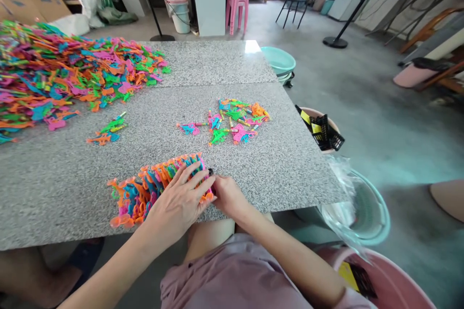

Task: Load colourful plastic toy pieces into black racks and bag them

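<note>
On the speckled stone table a tight row of small bright plastic toys [139, 193] lies near the front edge, their round orange cup-like ends along both sides. My left hand [181, 195] rests across the row's right part, fingers stretched out over the toys. At the row's right end is my right hand [228, 195], its fingers closed next to a small black piece [210, 172]; what they pinch is mostly hidden. Beyond the hands, a loose cluster of similar toys [235, 123] lies on the table, and a smaller group [108, 131] sits to the left.
A big heap of the toys [72, 72] covers the table's far left. Beside the table's right edge stand a basin with black-and-yellow packaging [321, 130], a teal basket [380, 212] with clear bags, and a pink tub [391, 275]. Another person's leg [449, 198] shows at right.
</note>
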A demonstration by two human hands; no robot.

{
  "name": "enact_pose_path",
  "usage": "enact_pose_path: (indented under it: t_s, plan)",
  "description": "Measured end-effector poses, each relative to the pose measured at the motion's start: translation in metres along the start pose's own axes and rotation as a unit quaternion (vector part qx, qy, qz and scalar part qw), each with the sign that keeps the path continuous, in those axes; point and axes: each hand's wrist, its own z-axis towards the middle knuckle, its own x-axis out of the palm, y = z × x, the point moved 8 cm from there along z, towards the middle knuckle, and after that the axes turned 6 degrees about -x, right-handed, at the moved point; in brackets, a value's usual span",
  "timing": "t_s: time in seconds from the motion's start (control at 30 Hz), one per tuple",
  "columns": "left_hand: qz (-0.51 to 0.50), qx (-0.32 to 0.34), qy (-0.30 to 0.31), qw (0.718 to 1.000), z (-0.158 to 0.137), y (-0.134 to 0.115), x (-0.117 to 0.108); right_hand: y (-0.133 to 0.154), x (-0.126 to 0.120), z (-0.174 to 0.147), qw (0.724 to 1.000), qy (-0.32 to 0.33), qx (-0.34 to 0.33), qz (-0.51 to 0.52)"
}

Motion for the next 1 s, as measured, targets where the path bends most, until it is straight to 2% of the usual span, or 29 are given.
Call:
enact_pose_path:
  t_s: [0.13,0.2,0.27,0.33,0.4,0.5,0.57,0.7,0.8,0.87,0.93,1.0]
  plan:
    - [0.028,-0.004,-0.013,1.0,-0.001,0.004,0.005,-0.006,-0.003,0.005,0.998,0.056,-0.036,-0.004]
    - [0.035,-0.005,-0.026,0.999,-0.002,0.006,0.007,-0.024,-0.022,0.014,0.997,0.072,-0.041,-0.002]
    - [0.035,-0.007,-0.041,0.999,-0.002,0.007,0.007,-0.053,-0.059,0.032,0.998,0.008,0.008,-0.054]
    - [0.034,-0.006,-0.048,0.998,-0.001,0.008,0.007,-0.078,-0.098,0.052,0.981,-0.088,0.077,-0.154]
    - [0.039,-0.002,-0.045,0.998,0.0,0.009,0.007,-0.087,-0.112,0.074,0.96,-0.103,0.096,-0.242]
    - [0.044,0.004,-0.032,0.998,0.001,0.01,0.008,-0.085,-0.1,0.092,0.949,-0.056,0.059,-0.304]
    - [0.042,0.0,-0.029,0.999,-0.001,0.011,0.007,-0.079,-0.088,0.083,0.946,-0.033,0.003,-0.323]
    - [0.04,-0.021,-0.025,0.999,-0.003,0.011,0.008,-0.072,-0.065,0.023,0.932,0.018,-0.168,-0.321]
    - [0.034,-0.022,-0.024,0.999,-0.001,0.009,0.007,-0.073,-0.057,-0.021,0.939,0.016,-0.233,-0.254]
    - [0.032,-0.018,-0.023,0.999,0.001,0.008,0.005,-0.077,-0.062,-0.033,0.961,-0.036,-0.193,-0.195]
    - [0.029,-0.016,-0.018,0.999,0.002,0.008,0.004,-0.09,-0.071,-0.031,0.98,-0.1,-0.056,-0.161]
    - [0.025,-0.016,-0.011,1.0,0.002,0.008,0.002,-0.107,-0.077,-0.028,0.975,-0.117,0.112,-0.15]
